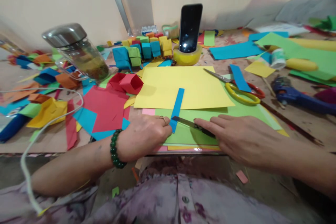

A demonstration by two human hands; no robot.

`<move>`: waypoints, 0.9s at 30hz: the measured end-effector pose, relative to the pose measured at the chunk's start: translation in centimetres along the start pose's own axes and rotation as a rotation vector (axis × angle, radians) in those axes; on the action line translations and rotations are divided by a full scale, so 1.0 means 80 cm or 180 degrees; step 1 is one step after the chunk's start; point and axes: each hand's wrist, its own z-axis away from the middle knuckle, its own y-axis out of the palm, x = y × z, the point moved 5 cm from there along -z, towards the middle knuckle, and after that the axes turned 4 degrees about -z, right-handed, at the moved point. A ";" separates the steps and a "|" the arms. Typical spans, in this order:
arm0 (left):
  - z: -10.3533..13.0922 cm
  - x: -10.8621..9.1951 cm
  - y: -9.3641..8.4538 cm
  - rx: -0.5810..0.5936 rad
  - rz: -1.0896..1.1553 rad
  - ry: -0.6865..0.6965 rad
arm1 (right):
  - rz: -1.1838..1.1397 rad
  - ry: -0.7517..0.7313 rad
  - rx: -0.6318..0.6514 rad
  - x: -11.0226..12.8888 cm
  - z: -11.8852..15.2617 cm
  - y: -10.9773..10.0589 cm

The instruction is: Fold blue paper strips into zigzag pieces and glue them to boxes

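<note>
A narrow blue paper strip lies across the yellow sheet and the green sheets below it. My left hand, with a ring and a green bead bracelet, is closed at the strip's lower end, its fingertips pressing there. My right hand is closed round a dark cutter knife. The knife points left, and its blade tip touches the strip just above my left fingertips.
Scissors lie right of the yellow sheet, near a blue glue gun. Behind are a phone on a yellow tape roll and paper cubes. Leftward stand a glass jar, red paper and a white cable.
</note>
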 end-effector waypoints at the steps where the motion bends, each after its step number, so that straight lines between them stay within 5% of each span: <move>1: 0.000 0.000 0.000 -0.0035 -0.0017 -0.0006 | 0.0026 0.0005 0.0026 0.001 -0.002 0.002; 14: 0.001 -0.003 0.001 -0.0032 -0.0114 0.0021 | 0.0415 0.0090 -0.0548 0.023 -0.007 0.000; 27: -0.001 0.001 0.001 0.0238 0.0044 -0.0050 | 0.0391 -0.0076 -0.0265 0.024 -0.013 -0.007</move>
